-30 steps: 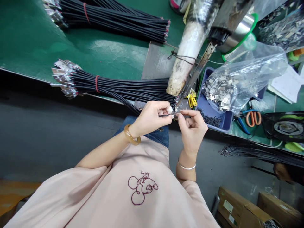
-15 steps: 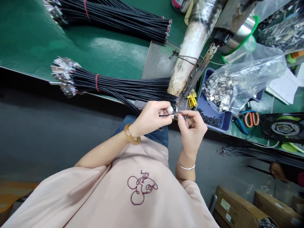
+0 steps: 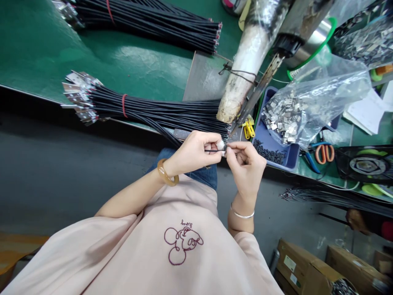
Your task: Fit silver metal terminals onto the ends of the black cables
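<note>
My left hand (image 3: 196, 153) is closed in a pinch on a thin black cable (image 3: 211, 150), with white covers on its fingertips. Meeting it at the cable's end is my right hand (image 3: 247, 166), thumb and forefinger pressed together; the tiny piece between them is too small to make out. Just beyond both hands lies a bundle of black cables (image 3: 172, 110), tied with a red band and fitted with flat metal ends at the left. A soldering iron (image 3: 260, 88) slants down above the bundle's right end, beside a pale, scorched tube (image 3: 238, 88).
A second cable bundle (image 3: 150, 26) lies farther back. To the right, a blue tray (image 3: 291, 162) holds small black parts and a plastic bag (image 3: 334, 86) of metal pieces. Near it are a yellow clip-like tool (image 3: 248, 128), orange-handled pliers (image 3: 324, 153), a solder spool (image 3: 319, 41) and a fan (image 3: 368, 164).
My right hand has shifted slightly left, and its fingertips now meet the cable end at my left fingertips. The left hand keeps its pinch on the cable.
</note>
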Tool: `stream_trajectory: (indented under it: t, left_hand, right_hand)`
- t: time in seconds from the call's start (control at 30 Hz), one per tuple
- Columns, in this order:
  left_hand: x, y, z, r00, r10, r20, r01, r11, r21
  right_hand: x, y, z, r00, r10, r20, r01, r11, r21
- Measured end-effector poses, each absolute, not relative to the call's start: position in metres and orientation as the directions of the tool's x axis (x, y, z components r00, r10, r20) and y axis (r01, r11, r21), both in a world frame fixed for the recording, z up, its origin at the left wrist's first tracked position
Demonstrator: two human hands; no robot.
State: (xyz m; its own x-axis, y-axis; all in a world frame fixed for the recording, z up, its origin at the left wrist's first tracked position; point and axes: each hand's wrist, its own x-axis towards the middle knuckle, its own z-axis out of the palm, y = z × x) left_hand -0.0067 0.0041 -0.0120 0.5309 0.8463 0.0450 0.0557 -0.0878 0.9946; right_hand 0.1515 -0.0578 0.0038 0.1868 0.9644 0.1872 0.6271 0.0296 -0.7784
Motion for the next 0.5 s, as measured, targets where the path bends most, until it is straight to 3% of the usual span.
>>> stream_trajectory:
  t: [0.13, 0.33, 0.5]
  left_hand:
    - [-0.0094, 0.0059, -0.0100, 0.555, 0.831, 0.029, -0.010, -0.028, 1.000]
    - [-0.0115, 0.0092, -0.0090, 0.552, 0.834, 0.004, -0.079, 0.048, 0.996]
    - [-0.0104, 0.0088, -0.0096, 0.481, 0.877, 0.001, -0.111, 0.060, 0.992]
  right_hand:
    - [0.1567, -0.0545, 0.0019, 0.341, 0.921, 0.189, 0.485, 0.000, -0.874]
    - [0.1605, -0.0541, -0.0014, 0.239, 0.969, 0.070, 0.443, -0.044, -0.895]
    - [0.1542, -0.0617, -0.0027, 0.342, 0.915, 0.214, 0.537, -0.004, -0.843]
